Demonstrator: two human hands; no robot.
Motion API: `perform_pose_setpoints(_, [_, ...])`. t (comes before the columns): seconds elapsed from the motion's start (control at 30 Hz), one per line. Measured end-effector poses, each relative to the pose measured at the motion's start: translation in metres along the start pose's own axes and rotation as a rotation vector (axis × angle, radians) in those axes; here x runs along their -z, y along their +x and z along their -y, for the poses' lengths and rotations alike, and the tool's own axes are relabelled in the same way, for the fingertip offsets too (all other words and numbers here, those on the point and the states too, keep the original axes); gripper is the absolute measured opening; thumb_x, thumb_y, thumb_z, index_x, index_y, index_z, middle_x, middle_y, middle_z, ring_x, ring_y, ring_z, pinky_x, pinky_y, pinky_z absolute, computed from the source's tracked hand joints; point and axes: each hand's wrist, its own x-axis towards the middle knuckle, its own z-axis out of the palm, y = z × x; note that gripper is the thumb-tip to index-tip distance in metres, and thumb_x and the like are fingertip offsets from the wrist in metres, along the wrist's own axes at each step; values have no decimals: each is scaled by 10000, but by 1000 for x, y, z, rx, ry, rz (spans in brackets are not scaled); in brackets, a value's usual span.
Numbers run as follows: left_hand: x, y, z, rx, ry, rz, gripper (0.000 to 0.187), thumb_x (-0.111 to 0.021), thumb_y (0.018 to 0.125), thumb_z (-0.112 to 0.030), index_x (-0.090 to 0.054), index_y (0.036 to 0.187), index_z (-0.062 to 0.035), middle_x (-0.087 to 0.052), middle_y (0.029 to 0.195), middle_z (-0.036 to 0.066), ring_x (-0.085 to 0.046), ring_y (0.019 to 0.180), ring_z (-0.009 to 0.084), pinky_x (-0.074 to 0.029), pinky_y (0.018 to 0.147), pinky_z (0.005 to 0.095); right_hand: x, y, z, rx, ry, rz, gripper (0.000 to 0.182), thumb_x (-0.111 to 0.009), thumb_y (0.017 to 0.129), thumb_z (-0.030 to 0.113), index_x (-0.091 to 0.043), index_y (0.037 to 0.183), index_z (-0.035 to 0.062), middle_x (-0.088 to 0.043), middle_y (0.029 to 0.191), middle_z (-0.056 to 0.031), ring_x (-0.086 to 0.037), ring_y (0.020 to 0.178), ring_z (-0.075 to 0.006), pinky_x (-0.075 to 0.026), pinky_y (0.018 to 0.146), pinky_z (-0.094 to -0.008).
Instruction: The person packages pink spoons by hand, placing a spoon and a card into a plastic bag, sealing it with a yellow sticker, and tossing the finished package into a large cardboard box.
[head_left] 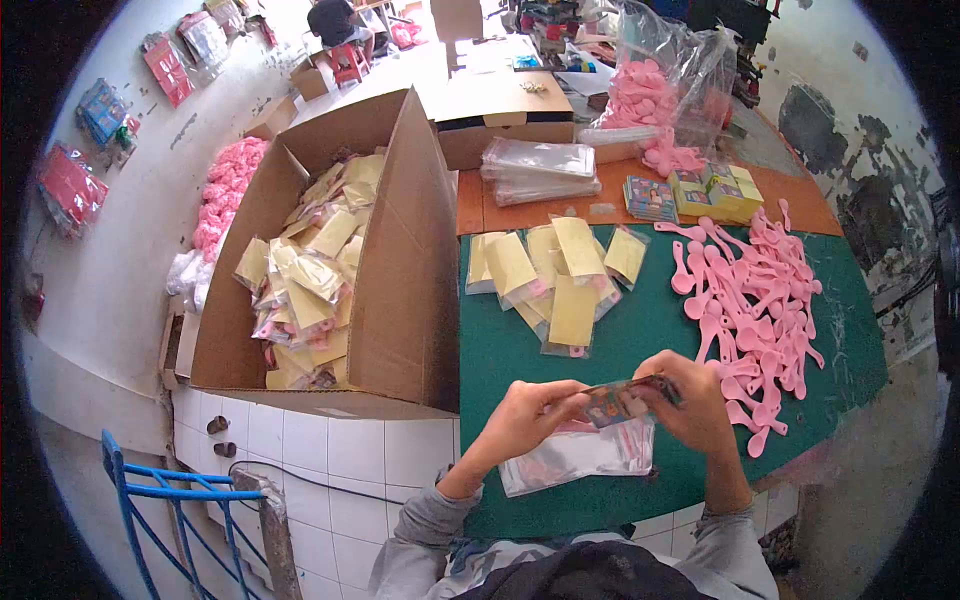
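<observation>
A printed card (612, 403) with a dark, colourful face is held between my two hands, tilted above the table's near edge. My left hand (530, 420) pinches its left end between thumb and fingers. The card's right end is gripped by my right hand (692, 398), whose fingers curl over it. Just below lies a stack of clear plastic bags (570, 465), partly covered by the hands. A heap of pink spoons (755, 320) spreads to the right of my right hand. Beyond the hands rest several packed bags with yellowish card backs (572, 312).
A large cardboard box (405, 270) of similar packs stands left of the green table (630, 315). At the back are clear bag stacks (540, 165), card stacks (715, 190) and a bag of pink spoons (640, 95). A blue metal frame (180, 490) stands lower left; a person (332, 22) sits far back.
</observation>
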Motion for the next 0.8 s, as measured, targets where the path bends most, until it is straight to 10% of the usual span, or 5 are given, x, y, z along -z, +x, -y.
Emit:
perform_pose_setpoints(0.2, [-8,0,-6,-78,170,38,227,-548,900,-229,-638,1016,-56,-623,654,134,-608,539,251,-471,529,298,-13,-5,-14,66,-134,249,192,-664,721,26,-525,853,35,-572,693,-112,-612,616,-248,-444,543,-319])
perform_pose_setpoints(0.8, [-19,10,26,-132,298,-69,259,-613,839,-290,-574,980,-77,-636,683,125,-647,635,264,-489,541,326,-41,-15,-38,45,98,314,267,-529,815,19,-516,1082,6,-617,892,-149,-609,812,-361,-493,717,-391])
